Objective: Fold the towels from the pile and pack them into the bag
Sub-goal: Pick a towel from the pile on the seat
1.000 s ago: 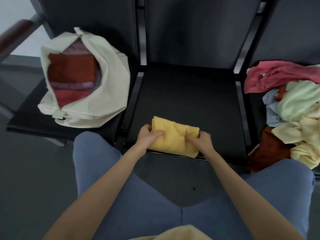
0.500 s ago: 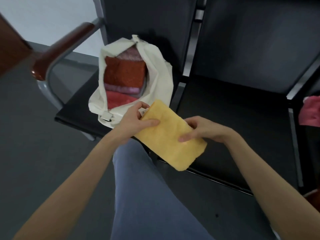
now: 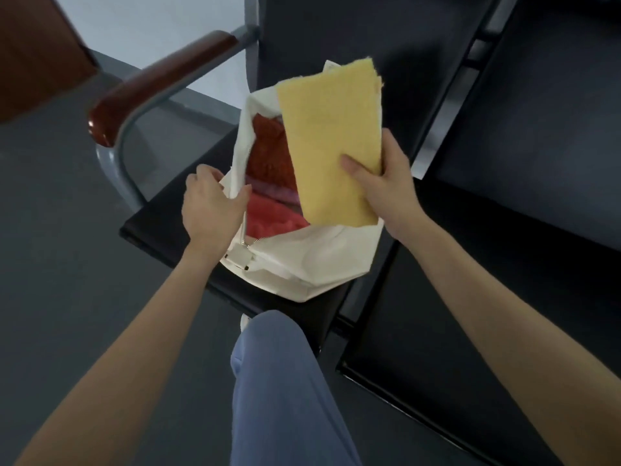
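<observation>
The right hand (image 3: pixel 386 183) grips a folded yellow towel (image 3: pixel 332 142) by its right edge, thumb pressed across the front and fingers curled behind, holding it flat above the open mouth of the white bag (image 3: pixel 312 260). The left hand (image 3: pixel 210 205) pinches the bag's left rim, thumb inside and fingers outside. Between the two hands, inside the bag, lie a rust-red towel (image 3: pixel 268 153), a purple towel (image 3: pixel 272 193) and a pink-red towel (image 3: pixel 272 220). The bag sits on a black seat (image 3: pixel 161 227), and a brown armrest (image 3: pixel 158 85) runs beyond the left hand.
</observation>
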The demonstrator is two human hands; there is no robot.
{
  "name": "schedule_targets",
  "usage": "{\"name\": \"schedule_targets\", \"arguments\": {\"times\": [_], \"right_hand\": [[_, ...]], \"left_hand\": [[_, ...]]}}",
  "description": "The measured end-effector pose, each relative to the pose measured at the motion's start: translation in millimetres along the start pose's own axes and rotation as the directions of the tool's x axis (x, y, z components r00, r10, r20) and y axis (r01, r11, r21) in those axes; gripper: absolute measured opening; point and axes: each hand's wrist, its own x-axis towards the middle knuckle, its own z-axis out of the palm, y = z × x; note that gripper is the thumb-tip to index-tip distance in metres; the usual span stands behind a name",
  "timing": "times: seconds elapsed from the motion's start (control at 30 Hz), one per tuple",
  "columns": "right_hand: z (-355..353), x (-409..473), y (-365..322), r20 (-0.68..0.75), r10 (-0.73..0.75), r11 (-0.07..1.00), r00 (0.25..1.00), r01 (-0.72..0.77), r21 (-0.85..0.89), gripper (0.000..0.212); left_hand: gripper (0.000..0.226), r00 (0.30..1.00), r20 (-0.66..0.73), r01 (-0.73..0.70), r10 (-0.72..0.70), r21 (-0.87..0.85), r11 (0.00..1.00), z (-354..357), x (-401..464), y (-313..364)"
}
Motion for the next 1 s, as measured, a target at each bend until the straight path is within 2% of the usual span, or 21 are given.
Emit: {"name": "schedule_targets", "arguments": {"times": [0.13,0.23,0.33,0.5,0.63,0.7,0.77,0.83,0.9,1.0], "right_hand": [[42,35,15,0.058,-0.012,0.999,0.998,0.015,-0.042,0.034],[61,51,31,0.155,0.106,0.994,0.982,-0.106,-0.013,0.05],[67,58,49,0.332,0.293,0.956,0.896,-0.28,-0.087,0.058],[58,71,53,0.498,0.369,0.926,0.785,-0.268,-0.265,0.051],[77,85,39,0.625,0.416,0.846,0.661,-0.029,-0.532,0.054],[91,90,29,0.669,0.427,0.854,0.609,-0.029,-0.519,0.052],[106,93,26,0.689,0.425,0.872,0.588,-0.06,-0.486,0.047],[122,88,32,0.674,0.393,0.832,0.625,0.071,-0.551,0.044],[133,78,44,0.638,0.327,0.688,0.697,0.287,-0.667,0.046],[129,66,42,0.618,0.168,0.469,0.768,0.489,-0.735,0.048]], "left_hand": [[0.049,0.999,0.052,0.011,-0.015,0.079,0.997,17,17,-2],[0.03,0.999,0.035,-0.027,0.025,0.075,0.997,22,24,-7],[0.037,0.999,-0.014,-0.037,0.037,0.037,0.999,23,26,-9],[0.042,0.994,-0.069,-0.086,0.085,-0.017,0.996,18,29,-1],[0.043,0.982,-0.08,-0.171,0.17,-0.009,0.985,10,32,10],[0.044,0.975,-0.089,-0.201,0.202,0.018,0.979,5,35,12],[0.044,0.969,-0.099,-0.22,0.224,0.051,0.974,0,41,8],[0.041,0.968,-0.087,-0.228,0.237,0.094,0.969,-3,46,1],[0.036,0.968,-0.042,-0.241,0.247,0.122,0.963,-1,46,-6],[0.03,0.961,0.002,-0.275,0.276,0.096,0.957,2,44,-14]]}}
